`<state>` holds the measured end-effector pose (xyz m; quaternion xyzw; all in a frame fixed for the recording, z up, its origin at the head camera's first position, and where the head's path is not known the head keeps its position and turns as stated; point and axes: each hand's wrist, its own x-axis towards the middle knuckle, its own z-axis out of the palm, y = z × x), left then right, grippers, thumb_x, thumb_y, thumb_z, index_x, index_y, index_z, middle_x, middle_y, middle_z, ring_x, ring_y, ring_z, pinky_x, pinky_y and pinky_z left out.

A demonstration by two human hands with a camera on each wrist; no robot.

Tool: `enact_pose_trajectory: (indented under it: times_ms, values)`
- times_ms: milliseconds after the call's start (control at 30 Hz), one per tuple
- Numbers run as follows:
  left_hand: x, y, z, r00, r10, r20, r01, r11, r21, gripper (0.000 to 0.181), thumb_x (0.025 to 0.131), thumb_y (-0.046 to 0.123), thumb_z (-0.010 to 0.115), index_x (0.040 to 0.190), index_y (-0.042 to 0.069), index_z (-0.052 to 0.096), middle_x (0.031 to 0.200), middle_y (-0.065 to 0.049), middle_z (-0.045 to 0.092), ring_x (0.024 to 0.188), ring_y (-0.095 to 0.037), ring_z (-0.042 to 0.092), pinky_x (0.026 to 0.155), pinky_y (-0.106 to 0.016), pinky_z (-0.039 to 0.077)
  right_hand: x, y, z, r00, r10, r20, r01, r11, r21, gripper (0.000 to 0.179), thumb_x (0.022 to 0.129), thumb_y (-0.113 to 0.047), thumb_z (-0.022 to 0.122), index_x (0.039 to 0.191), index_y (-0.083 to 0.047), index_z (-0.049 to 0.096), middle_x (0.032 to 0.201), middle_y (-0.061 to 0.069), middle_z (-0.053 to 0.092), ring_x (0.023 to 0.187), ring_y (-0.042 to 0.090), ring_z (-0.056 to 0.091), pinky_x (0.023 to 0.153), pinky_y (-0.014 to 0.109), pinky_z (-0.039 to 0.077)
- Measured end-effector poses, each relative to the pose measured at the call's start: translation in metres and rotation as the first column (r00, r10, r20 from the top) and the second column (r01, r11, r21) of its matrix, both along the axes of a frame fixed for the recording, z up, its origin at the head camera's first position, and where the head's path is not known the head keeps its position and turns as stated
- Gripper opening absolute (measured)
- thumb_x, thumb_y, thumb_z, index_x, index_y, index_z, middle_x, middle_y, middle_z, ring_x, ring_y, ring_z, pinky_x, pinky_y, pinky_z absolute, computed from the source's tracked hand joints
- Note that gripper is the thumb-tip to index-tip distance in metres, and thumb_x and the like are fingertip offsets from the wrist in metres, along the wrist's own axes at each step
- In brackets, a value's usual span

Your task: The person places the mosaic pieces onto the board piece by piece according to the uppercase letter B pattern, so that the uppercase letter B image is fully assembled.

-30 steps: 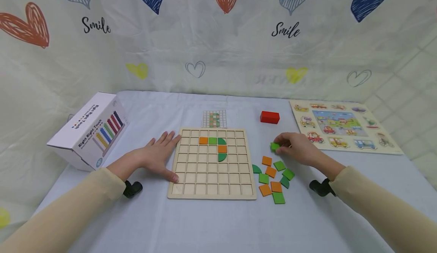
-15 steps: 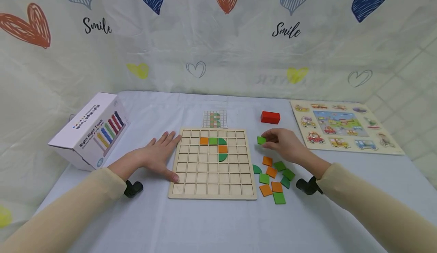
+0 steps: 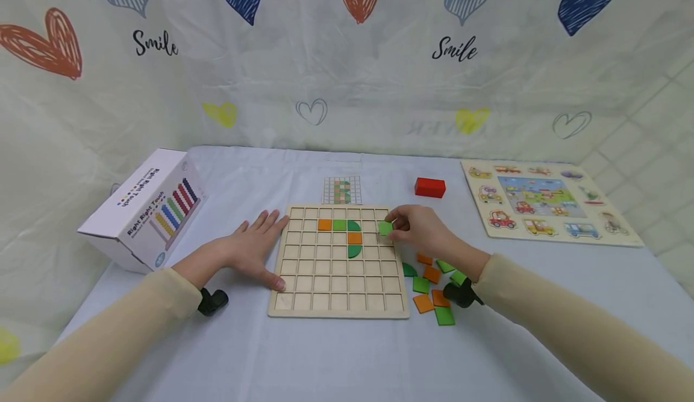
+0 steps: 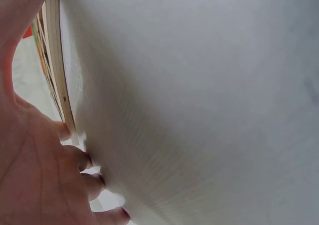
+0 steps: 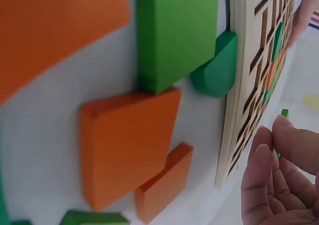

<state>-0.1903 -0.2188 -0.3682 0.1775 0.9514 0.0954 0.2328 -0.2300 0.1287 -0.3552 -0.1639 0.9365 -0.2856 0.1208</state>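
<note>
Over the upper right cells of a wooden grid board, my right hand pinches a light green square tile between thumb and fingers. The right wrist view shows only a thin edge of that tile. My left hand lies spread at the board's left edge, thumb on the frame and fingertips by the upper left side. Set in the board are an orange tile, a green square, a dark green quarter-round, another orange tile and another quarter-round.
Loose orange and green tiles lie right of the board, partly under my right wrist. A pattern card is behind the board. A red block, a vehicle picture puzzle and a white box stand around it.
My right hand has carried the light green tile leftward from beyond the loose tiles to above the board's right side. The left hand stays where it was.
</note>
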Motion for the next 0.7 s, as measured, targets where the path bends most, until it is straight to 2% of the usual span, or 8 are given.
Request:
enact_pose_trajectory:
  times_ms: [133,267,533,700]
  values:
    - [0.000,0.000,0.000,1.000,-0.002,0.000,0.002,1.000,-0.006,0.140,0.070,0.071,0.081,0.163,0.000,0.005,0.170,-0.028,-0.002,0.157,-0.050,-0.004,0.120,-0.075,0.006,0.003,-0.012,0.001,0.999,0.028,0.020,-0.028,1.000,0.001,0.028,0.091,-0.010,0.078,0.116,-0.001,0.070,0.099,0.010,0.073,0.090,0.021,0.065,0.086,0.032,0.058]
    - [0.000,0.001,0.000,1.000,-0.002,0.000,0.002,1.000,-0.008,0.140,0.070,0.071,0.082,0.163,0.000,0.005,0.170,-0.028,-0.002,0.157,-0.051,-0.004,0.119,-0.076,0.006,0.006,-0.024,0.002,0.998,0.057,0.030,-0.057,0.998,-0.008,0.027,0.092,-0.009,0.077,0.116,-0.002,0.070,0.099,0.009,0.073,0.090,0.020,0.064,0.086,0.032,0.058]
    - [0.000,0.001,-0.001,1.000,-0.003,-0.009,0.002,1.000,-0.016,0.141,0.069,0.072,0.081,0.163,0.000,0.005,0.170,-0.028,-0.001,0.157,-0.051,-0.003,0.119,-0.076,0.007,0.013,-0.049,0.003,0.989,0.149,0.012,-0.149,0.989,-0.021,0.025,0.089,-0.009,0.079,0.112,-0.001,0.072,0.089,0.005,0.073,0.082,0.014,0.064,0.077,0.026,0.056]
    - [0.001,0.001,0.000,1.000,-0.006,-0.011,0.006,1.000,-0.012,0.141,0.069,0.072,0.081,0.163,0.000,0.005,0.170,-0.028,-0.001,0.157,-0.051,-0.004,0.119,-0.076,0.007,0.017,-0.061,0.001,0.980,0.197,0.018,-0.197,0.980,-0.010,0.027,0.088,-0.012,0.080,0.112,-0.001,0.074,0.078,0.000,0.069,0.074,0.010,0.059,0.070,0.022,0.051]
